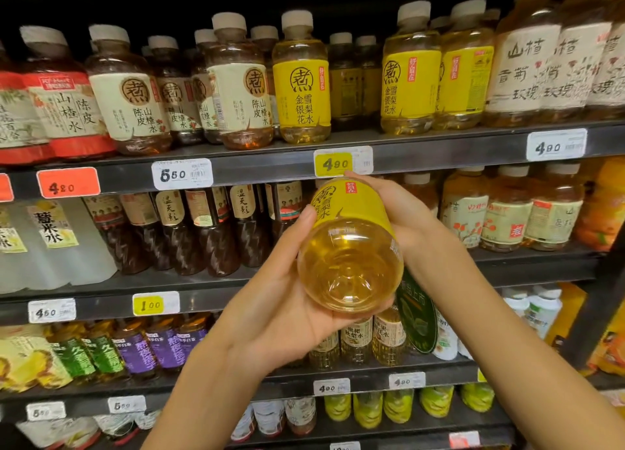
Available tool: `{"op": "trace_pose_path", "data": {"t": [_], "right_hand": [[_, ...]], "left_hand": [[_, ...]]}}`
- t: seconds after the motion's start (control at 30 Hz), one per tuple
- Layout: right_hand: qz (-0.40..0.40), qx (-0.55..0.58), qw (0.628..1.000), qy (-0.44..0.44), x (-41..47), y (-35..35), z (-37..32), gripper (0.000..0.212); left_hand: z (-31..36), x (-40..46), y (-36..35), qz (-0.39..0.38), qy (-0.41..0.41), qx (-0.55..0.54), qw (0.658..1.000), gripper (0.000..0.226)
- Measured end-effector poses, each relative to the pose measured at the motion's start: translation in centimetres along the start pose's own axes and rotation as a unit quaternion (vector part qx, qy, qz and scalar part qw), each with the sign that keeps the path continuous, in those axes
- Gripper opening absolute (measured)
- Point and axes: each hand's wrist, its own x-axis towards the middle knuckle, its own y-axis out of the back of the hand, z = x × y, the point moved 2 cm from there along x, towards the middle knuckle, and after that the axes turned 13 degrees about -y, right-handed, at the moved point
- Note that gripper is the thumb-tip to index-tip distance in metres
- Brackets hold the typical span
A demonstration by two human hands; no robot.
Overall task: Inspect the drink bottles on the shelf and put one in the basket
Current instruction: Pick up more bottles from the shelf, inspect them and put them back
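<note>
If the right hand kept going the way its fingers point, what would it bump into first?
Probably the yellow price tag on the shelf edge. The right hand, wrapped around the yellow-label bottle, points up and left, with its fingertips just under that tag. Depth is hard to judge.

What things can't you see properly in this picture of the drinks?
- Held bottle: its cap is hidden in the head view; the bottom faces the camera.
- Right hand: its fingers lie mostly behind the bottle.
- Left hand: its fingertips lie under the bottle.
- Basket: not in view.
- Barcode print on the yellow price tag: too small to read.
</note>
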Motion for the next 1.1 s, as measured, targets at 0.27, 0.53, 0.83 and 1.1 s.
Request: {"op": "trace_pose_path", "data": {"t": [0.27, 0.53, 0.83, 1.1], "right_hand": [[-0.032, -0.023, 0.999, 0.029, -0.3, 0.3, -0.6, 0.024], [-0.012, -0.071, 0.974, 0.214, -1.8, -0.1, -2.6, 0.027], [0.013, -0.165, 0.927, 0.336, -3.6, -1.5, -2.9, 0.021], [0.003, -0.254, 0.911, 0.323, -4.5, -1.2, -1.6, 0.036]], "left_hand": [[-0.1, 0.0, 0.2, 0.022, -0.005, 0.003, 1.0, 0.098], [-0.6, 0.5, 2.5, 0.061, -0.109, 0.216, 0.968, 0.064], [-1.5, 0.7, 1.5, 0.058, -0.203, 0.48, 0.852, 0.058], [-1.7, 1.0, 2.2, 0.054, -0.274, 0.468, 0.838, 0.048]]}}
